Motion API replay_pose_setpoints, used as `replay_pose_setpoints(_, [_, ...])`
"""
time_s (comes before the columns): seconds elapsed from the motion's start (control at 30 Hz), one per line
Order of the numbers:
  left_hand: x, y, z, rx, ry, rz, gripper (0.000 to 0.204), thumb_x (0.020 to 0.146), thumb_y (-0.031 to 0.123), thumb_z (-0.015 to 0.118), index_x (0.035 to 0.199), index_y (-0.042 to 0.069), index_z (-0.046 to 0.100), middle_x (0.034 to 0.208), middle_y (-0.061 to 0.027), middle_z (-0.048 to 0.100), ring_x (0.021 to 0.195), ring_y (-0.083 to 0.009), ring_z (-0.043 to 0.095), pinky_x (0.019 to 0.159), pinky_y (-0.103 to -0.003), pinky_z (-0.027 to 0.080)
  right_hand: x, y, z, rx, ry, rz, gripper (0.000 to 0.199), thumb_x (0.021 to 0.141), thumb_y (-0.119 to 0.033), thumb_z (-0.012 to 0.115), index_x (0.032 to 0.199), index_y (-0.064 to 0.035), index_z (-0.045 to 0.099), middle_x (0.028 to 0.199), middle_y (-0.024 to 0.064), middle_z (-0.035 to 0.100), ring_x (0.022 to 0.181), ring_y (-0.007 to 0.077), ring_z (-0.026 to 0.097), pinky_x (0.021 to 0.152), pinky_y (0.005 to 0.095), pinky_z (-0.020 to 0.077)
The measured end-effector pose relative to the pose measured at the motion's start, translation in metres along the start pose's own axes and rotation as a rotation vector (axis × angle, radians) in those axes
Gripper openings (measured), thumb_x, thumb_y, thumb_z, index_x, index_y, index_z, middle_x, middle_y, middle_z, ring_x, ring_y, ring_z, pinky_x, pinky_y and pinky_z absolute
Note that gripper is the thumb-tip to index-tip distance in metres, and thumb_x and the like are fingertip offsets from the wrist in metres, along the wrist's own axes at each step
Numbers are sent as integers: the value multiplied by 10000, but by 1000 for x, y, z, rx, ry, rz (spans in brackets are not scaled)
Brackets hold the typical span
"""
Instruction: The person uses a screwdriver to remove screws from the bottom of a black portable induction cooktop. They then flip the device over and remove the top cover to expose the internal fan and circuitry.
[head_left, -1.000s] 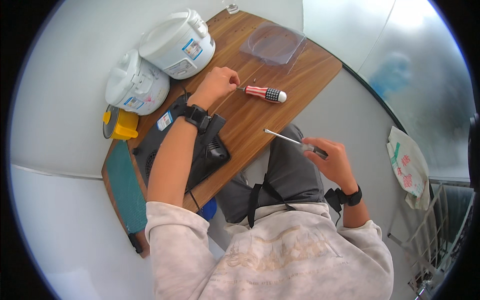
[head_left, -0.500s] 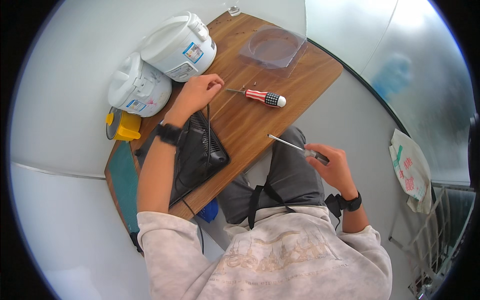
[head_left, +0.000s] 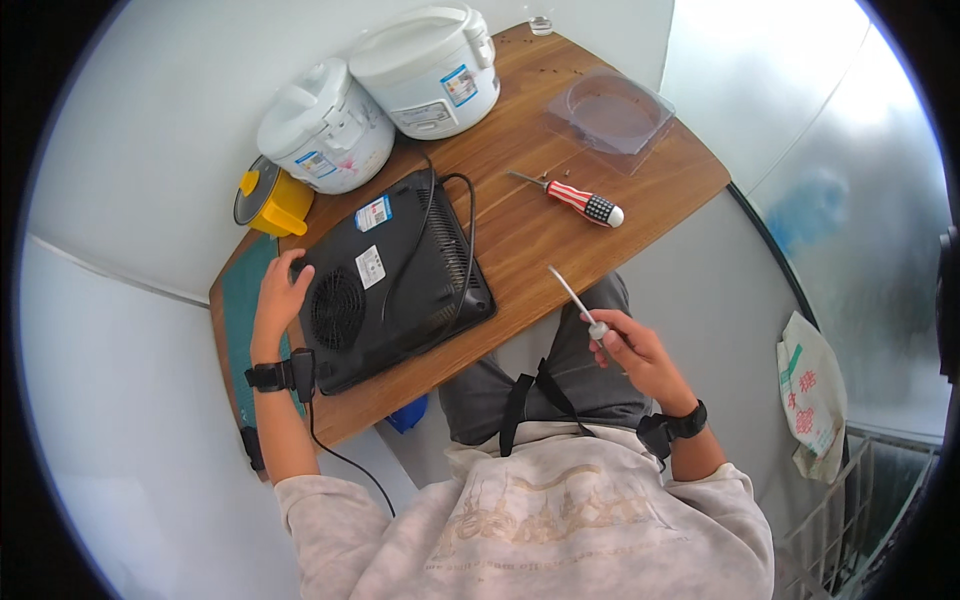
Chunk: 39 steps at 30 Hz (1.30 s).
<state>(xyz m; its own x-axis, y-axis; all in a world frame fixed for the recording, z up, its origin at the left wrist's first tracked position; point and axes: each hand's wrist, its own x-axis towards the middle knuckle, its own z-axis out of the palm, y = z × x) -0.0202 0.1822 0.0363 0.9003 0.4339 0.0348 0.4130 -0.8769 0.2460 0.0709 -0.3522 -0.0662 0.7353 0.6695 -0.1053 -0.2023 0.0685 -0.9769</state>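
Your right hand [head_left: 638, 352] is closed around a screwdriver [head_left: 573, 296], its handle largely hidden; your left hand [head_left: 279, 302], fingers apart, borders the black hotplate [head_left: 418, 302] on the table [head_left: 560, 245], contact indiscernible.

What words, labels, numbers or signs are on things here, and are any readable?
Black appliance, two stickers: too small to read.
White cookers, blue-edged labels: too small to read.
Pale bag, red characters: not copied here.
Shirt, faint lettering: too blurred.
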Motion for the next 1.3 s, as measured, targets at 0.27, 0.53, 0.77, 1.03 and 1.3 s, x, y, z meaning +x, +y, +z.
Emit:
replay_pose_setpoints(0.27, [-57, -44, 50, -128, -56, -117, 489, 1118, 394, 455, 1547, 162, 476, 1621, -291, 366, 1520, -452, 333, 1229, -480, 334, 51, -39, 60, -49, -210, 67, 621, 1027, -299, 693, 1533, -86, 403, 813, -28, 528, 675, 59, 466, 610, 230, 398])
replay_pose_setpoints(0.53, [-92, -33, 55, -131, 22, -185, 445, 1120, 385, 450, 1497, 159, 520, 1598, -318, 370, 1496, -480, 353, 1187, -511, 383, 101, -23, 102, -343, -114, -108, 822, 946, -280, 788, 1606, -88, 338, 833, 41, 576, 751, 134, 544, 723, 290, 467])
replay_pose_setpoints(0.77, [-141, -16, 49, -140, 58, -241, 456, 1094, 396, 515, 1461, 127, 551, 1521, -286, 429, 1403, -477, 463, 1130, -508, 435, 121, -12, 122, -569, -50, -100, 771, 896, -322, 824, 1514, -52, 450, 1002, 166, 674, 909, 281, 646, 857, 377, 523])
replay_pose_setpoints(1.03, [-205, 8, 65, -59, 160, -284, 491, 1055, 419, 598, 1459, 141, 597, 1441, -258, 461, 1194, -426, 613, 986, -475, 521, 150, -19, 128, -697, -21, -162, 663, 816, -286, 816, 1370, -23, 567, 1142, 247, 675, 1079, 390, 652, 938, 444, 518])
replay_pose_setpoints(1.3, [-252, 40, 54, -272, 89, -218, 619, 808, 193, 868, 1388, 118, 666, 1187, -151, 493, 983, -287, 568, 872, -390, 518, 194, -18, 128, -847, -16, -257, 646, 777, -276, 777, 1344, -20, 603, 1028, 225, 619, 983, 384, 608, 896, 435, 504])
